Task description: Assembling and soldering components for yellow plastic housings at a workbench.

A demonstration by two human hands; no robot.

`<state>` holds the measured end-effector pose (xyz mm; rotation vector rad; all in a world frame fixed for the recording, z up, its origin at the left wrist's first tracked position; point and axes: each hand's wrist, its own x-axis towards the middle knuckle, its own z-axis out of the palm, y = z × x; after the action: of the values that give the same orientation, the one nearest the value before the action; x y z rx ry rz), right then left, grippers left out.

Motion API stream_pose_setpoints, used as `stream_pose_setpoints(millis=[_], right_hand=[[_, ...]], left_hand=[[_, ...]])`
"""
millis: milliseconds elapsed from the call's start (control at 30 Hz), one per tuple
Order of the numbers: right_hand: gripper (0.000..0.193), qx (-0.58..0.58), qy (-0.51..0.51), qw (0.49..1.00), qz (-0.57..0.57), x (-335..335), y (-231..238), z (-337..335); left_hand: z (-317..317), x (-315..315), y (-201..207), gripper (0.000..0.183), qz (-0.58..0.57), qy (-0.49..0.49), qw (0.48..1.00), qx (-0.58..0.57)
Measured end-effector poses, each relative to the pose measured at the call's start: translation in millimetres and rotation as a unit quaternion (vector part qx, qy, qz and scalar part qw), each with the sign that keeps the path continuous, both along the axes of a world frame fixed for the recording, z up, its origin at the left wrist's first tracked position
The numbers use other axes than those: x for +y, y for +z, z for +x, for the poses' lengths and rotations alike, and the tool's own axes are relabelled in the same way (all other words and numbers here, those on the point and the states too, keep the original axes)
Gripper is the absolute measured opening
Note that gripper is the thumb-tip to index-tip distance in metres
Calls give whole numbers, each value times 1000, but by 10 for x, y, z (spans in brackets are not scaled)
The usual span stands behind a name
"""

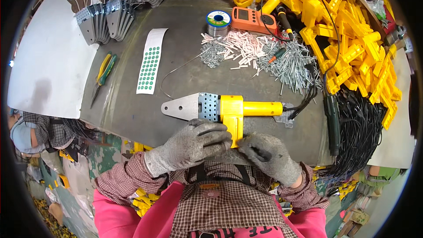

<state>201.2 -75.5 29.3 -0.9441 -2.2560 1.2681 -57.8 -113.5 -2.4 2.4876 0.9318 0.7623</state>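
A pipe fusion welder (232,110) lies across the dark table in front of me. It has a yellow plastic body and handle, a perforated metal guard (208,107) and a grey tapered plate (183,107) pointing left. A black cord leaves the handle's right end. My left hand (191,143), in a grey glove, is closed against the yellow body's lower left side. My right hand (269,156), also gloved, has its fingers pinched beside the body's near end. Whatever those fingers hold is hidden.
Beyond the welder are a solder spool (218,22), an orange meter-like box (253,20), white tubes (242,46), screws (288,68) and nuts (213,54). Yellow housings (352,48), black cables (357,128) and a power screwdriver (332,125) occupy the right. Pliers (104,72) and a sticker sheet (150,64) lie left.
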Motion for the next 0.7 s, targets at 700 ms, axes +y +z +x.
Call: stream_pose_setpoints(millis=[700], right_hand=[[27,-167,-207,921,285,1746,-408,163]], left_hand=[[908,2090,-35,20,5,164,986,15]])
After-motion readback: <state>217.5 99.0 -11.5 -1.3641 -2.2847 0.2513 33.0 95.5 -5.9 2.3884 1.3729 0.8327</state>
